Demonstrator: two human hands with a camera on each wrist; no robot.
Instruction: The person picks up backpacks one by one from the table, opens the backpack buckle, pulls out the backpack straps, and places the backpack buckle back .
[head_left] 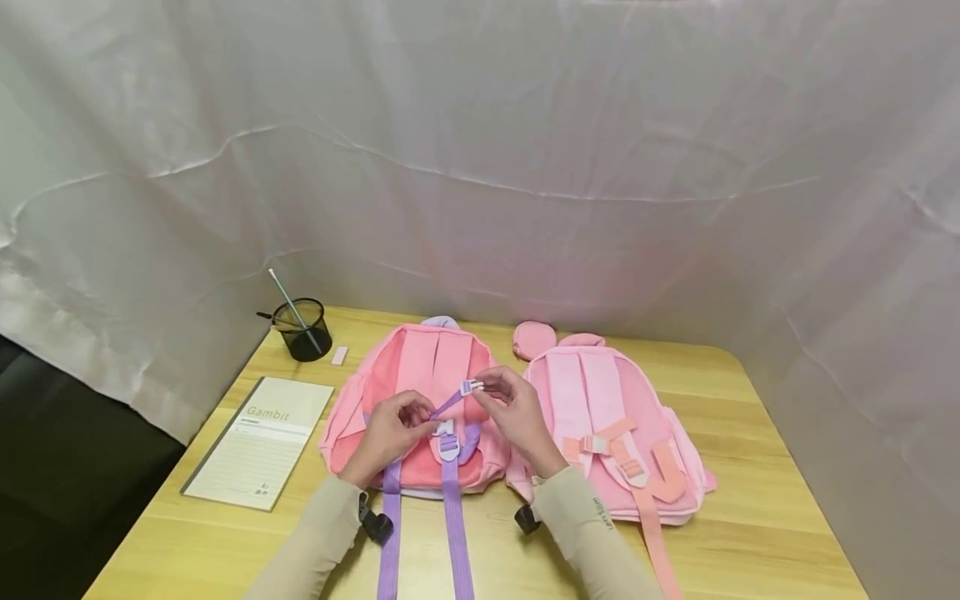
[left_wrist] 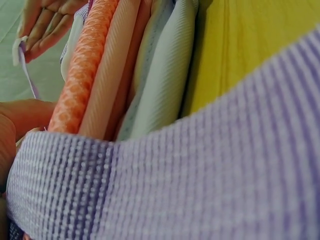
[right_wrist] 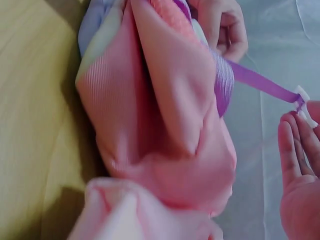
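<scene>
A pink backpack (head_left: 352, 417) with purple straps lies back-side up on the table. Over it, my right hand (head_left: 525, 417) pinches a white buckle (head_left: 471, 387) at the end of a purple strap (head_left: 447, 406). In the right wrist view that strap (right_wrist: 262, 85) runs taut from the bag to the fingers. My left hand (head_left: 392, 429) pinches the strap's lower part between thumb and index finger, close to another white buckle piece (head_left: 444, 428). The exact grip of its fingertips is partly hidden. In the left wrist view, wide purple webbing (left_wrist: 200, 185) covers much of the bag.
A second pink backpack (head_left: 630, 375) with orange straps lies at the right, a small round pink pouch (head_left: 534, 340) behind it. On the left are a notebook (head_left: 262, 442), an eraser (head_left: 340, 356) and a black mesh pen cup (head_left: 306, 342). Grey curtains (head_left: 480, 167) surround the table.
</scene>
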